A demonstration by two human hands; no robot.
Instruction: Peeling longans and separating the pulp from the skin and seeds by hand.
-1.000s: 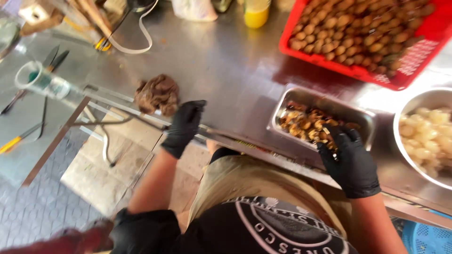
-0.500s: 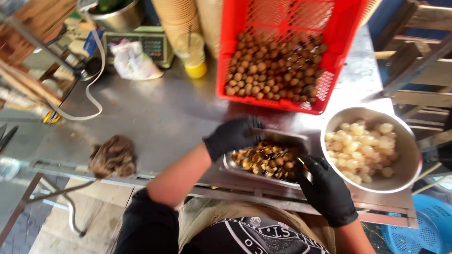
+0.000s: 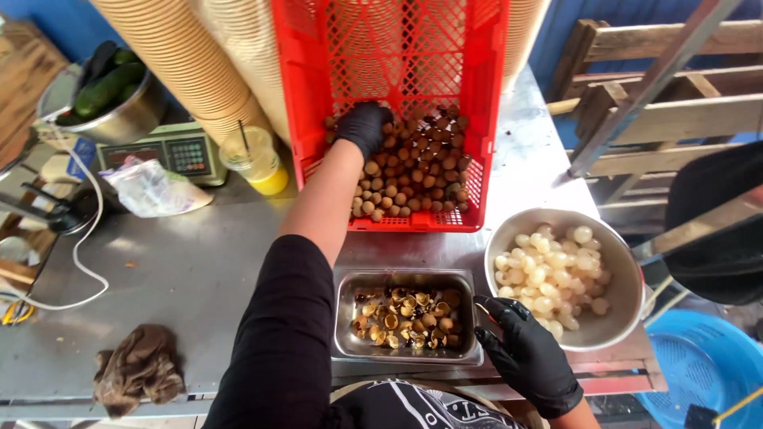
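Head view | left hand [image 3: 364,127] curled down into brown fruit [image 3: 413,179] at 12 o'clock in red crate [image 3: 477,119] | right hand [image 3: 528,357] half-open, empty, by shell tray [image 3: 343,318] at 6 | risk: tilted crate could slide, spilling fruit toward peeled bowl [image 3: 628,270] at 3

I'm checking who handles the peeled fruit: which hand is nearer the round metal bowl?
Right. The right hand rests at the table's front edge just beside the round metal bowl of pale peeled fruit. The left hand is far off, reaching into the red crate.
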